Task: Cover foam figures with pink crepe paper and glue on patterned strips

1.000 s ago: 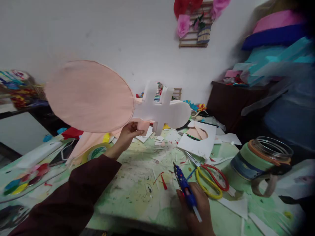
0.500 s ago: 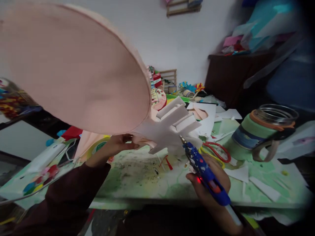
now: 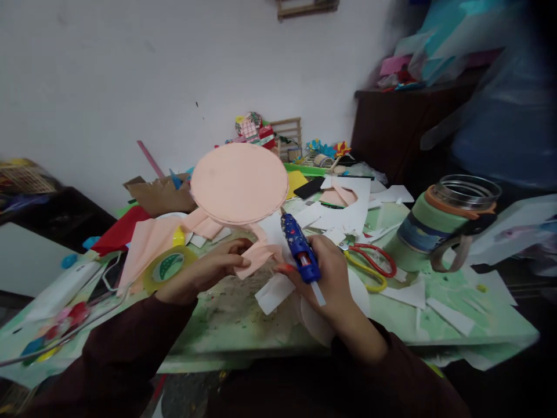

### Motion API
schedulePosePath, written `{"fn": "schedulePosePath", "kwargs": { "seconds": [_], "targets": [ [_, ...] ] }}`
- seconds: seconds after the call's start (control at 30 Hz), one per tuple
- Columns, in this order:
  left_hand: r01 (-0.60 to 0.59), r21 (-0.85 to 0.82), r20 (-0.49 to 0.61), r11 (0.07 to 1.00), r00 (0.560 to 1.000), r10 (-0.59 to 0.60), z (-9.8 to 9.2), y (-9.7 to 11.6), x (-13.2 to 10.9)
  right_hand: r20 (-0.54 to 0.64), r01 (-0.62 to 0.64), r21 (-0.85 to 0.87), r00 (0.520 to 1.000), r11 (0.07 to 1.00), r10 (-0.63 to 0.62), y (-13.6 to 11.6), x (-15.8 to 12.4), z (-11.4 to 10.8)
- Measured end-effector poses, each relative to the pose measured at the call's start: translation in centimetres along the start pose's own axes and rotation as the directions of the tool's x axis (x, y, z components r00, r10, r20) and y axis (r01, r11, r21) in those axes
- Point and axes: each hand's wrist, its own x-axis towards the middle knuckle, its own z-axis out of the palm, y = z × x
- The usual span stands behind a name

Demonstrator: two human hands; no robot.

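Note:
My left hand [image 3: 204, 271] pinches a loose flap of peach fabric at the neck of a craft piece. The piece has a round peach-covered disc [image 3: 238, 181] tilted up over the table and a white foam body [image 3: 278, 287] lying toward me. My right hand [image 3: 328, 273] is wrapped round a blue hot glue gun [image 3: 299, 248]. The gun's nozzle points up and away, touching the piece just below the disc. Both forearms wear dark maroon sleeves.
The green, paint-stained table [image 3: 435, 325] is littered with white paper scraps. Red-and-yellow scissors [image 3: 372, 266] lie right of my right hand. A green jar with a metal rim [image 3: 439, 223] stands at the right. A tape roll [image 3: 167, 267] and peach cloth [image 3: 148, 241] lie left.
The craft piece has come down from in front of my face to just above the table. My right hand has brought the glue gun in against its neck. The view has tilted downward.

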Motion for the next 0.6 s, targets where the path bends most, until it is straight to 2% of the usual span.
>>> {"fn": "schedulePosePath", "kwargs": {
  "seconds": [0.27,0.47,0.6],
  "targets": [
    [-0.005,-0.328,0.170,0.945,0.983,0.064,0.4,-0.2,0.8,-0.010,-0.082,0.005,0.997,0.997,0.082,-0.5,1.4,1.6],
    [-0.002,-0.406,0.171,0.914,0.982,0.078,1.1,-0.2,1.9,-0.006,-0.108,0.044,0.994,0.993,0.109,-0.4,1.6,2.0],
    [0.020,-0.371,0.171,0.929,0.984,0.047,1.4,-0.4,2.9,0.019,-0.133,0.067,0.991,0.989,0.132,0.1,1.6,2.4]
  ]
}}
